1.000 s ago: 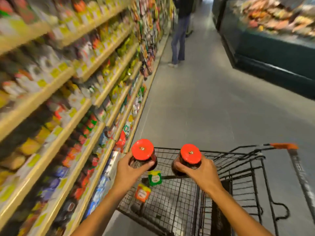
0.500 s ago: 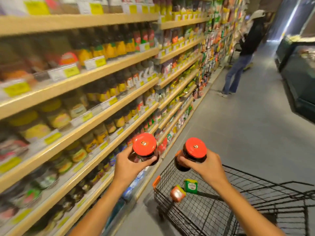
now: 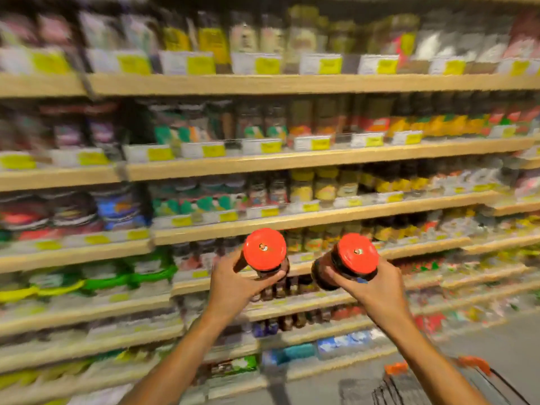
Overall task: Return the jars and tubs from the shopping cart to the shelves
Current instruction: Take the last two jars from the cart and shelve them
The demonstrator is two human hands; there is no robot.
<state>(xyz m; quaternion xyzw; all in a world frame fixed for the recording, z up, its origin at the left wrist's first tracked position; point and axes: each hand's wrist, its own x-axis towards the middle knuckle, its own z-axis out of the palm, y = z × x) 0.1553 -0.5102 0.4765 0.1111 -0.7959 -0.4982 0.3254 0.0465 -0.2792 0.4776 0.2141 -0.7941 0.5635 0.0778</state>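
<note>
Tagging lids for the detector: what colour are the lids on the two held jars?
Orange-red, on both dark glass jars; clearest in the head view.

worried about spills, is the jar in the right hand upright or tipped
Tipped. The jar in the right hand leans left, its red lid facing the camera, dark body angled away.

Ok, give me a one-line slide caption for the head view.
Left hand and right hand each hold a red-lidded jar before stocked shelves.

2 dark jars [image 3: 264, 252] [image 3: 347, 263] – red lids, held up before shelves [image 3: 292, 165].
</note>
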